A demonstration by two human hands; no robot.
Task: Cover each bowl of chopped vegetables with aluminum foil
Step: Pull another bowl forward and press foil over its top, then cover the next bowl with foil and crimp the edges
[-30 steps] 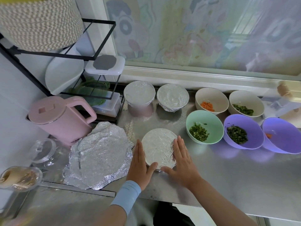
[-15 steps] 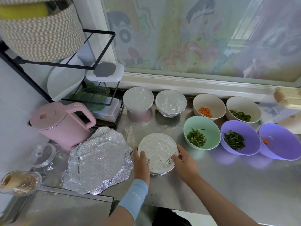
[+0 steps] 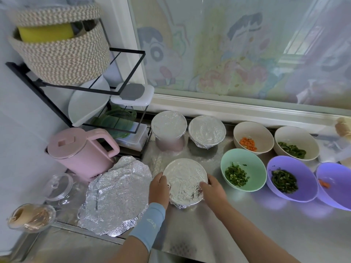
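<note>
Left hand (image 3: 158, 188): curled round the left side of the foil-wrapped bowl, fingers on the foil at the rim, a pale blue sleeve at the wrist.
Right hand (image 3: 212, 190): cupped against the same bowl's right side, fingertips on the crimped foil.
Foil-wrapped bowl (image 3: 185, 179): lower centre of the frame, standing on the table (image 3: 247, 228) between the two hands, foil flat across the top and crumpled down the sides.
Foil-covered platter (image 3: 115, 196): just left of the left hand, wide and low.
Green bowl (image 3: 245, 160): just right of the right hand, uncovered, chopped greens inside.
Purple bowl (image 3: 296, 194): farther right, uncovered, dark greens inside; a second one is cut off by the right edge.
Cream bowls: carrot bowl (image 3: 252, 132) and greens bowl (image 3: 292, 136), both uncovered, behind the coloured bowls.
Back row: pink cup (image 3: 168, 125) and rear bowl (image 3: 207, 130), both capped in foil.
Pink kettle (image 3: 83, 150): centre left, beside the platter.
</note>
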